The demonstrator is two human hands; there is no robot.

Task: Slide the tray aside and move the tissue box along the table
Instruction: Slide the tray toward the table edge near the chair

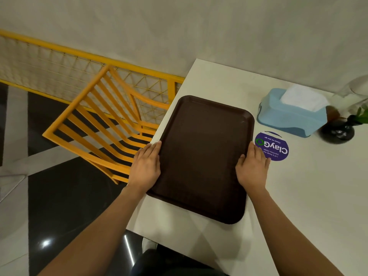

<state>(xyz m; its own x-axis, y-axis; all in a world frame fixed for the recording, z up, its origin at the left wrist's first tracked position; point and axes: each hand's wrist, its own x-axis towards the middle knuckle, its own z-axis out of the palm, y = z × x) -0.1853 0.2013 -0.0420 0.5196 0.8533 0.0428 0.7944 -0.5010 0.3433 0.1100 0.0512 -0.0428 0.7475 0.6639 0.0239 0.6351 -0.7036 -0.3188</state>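
A dark brown tray [203, 156] lies flat on the white table [308, 196], close to the table's left edge. My left hand [146, 167] grips the tray's left rim and my right hand [253, 168] grips its right rim, thumbs resting on the top. A light blue tissue box [288, 116] with a white tissue sticking out of its top stands beyond the tray to the right, untouched.
A round purple sticker [274, 148] lies on the table between tray and tissue box. A small dark vase with a plant [338, 130] stands right of the box. A yellow chair [103, 124] and a yellow railing [59, 62] are left of the table.
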